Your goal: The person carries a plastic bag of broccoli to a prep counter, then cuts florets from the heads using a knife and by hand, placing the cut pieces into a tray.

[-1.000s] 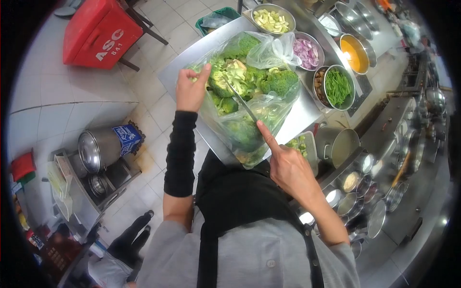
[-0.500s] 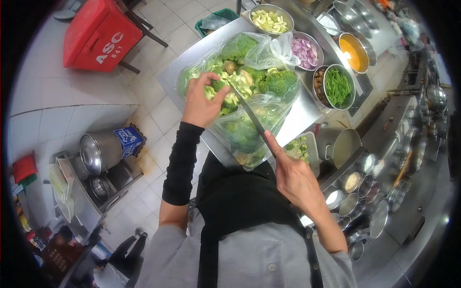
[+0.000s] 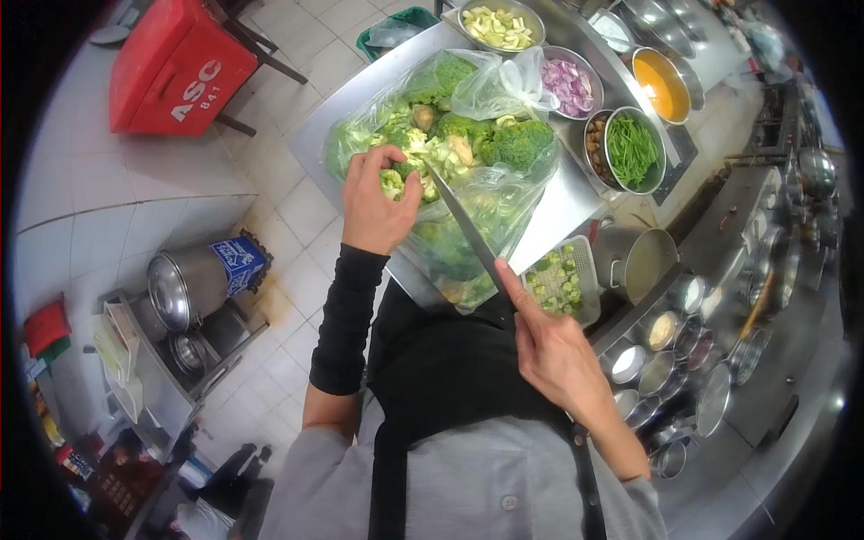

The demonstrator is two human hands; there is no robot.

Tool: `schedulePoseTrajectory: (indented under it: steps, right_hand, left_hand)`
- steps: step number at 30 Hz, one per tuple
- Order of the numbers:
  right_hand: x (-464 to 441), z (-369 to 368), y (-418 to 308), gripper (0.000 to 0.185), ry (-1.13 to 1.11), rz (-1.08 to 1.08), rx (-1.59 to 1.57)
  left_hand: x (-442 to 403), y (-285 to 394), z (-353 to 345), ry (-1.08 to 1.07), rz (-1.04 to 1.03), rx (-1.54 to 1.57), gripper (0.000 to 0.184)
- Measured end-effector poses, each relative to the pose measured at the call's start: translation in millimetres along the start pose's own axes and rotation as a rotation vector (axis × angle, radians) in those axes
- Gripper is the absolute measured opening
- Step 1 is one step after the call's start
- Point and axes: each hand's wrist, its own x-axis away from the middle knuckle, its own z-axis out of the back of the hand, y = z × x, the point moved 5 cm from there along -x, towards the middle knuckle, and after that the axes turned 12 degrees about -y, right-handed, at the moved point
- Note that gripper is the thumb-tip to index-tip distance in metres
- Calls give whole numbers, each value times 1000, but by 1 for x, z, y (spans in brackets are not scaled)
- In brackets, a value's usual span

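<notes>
My right hand [image 3: 560, 353] grips a long kitchen knife [image 3: 468, 223], its forefinger stretched along the spine and the handle hidden in the palm. The blade points up and left over a clear plastic bag [image 3: 481, 202] of broccoli. Fingers curled, my left hand [image 3: 380, 202] holds a small broccoli floret [image 3: 393, 184] near the knife tip. Whole green broccoli heads [image 3: 522, 148] and pale cut pieces [image 3: 441, 155] lie in and on the bag, on a steel table [image 3: 315, 126]. More cut florets [image 3: 560, 279] sit in a white basket [image 3: 589, 301] beside the table.
Metal bowls of chopped pale vegetable [image 3: 497, 29], purple onion [image 3: 569, 83] and cut green vegetable [image 3: 634, 151] line the table's far right side. A large pot [image 3: 643, 261] stands right of the basket. A red box [image 3: 180, 76] is at upper left.
My left hand has shifted slightly down, and the floret in its fingers now shows more clearly. The knife has moved a little left and down. More of the white basket shows.
</notes>
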Motion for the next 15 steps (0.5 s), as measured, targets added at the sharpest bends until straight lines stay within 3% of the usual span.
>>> schedulePoseTrajectory:
  steps: [14,15]
  right_hand:
    - [-20,-2,-24,99,-50,77,137]
    - [-18,3,-26,99,-48,72,132]
  left_hand:
    - [-8,-16,5,1,25,41,21]
    - [-12,-27,6,-41,83,226,24]
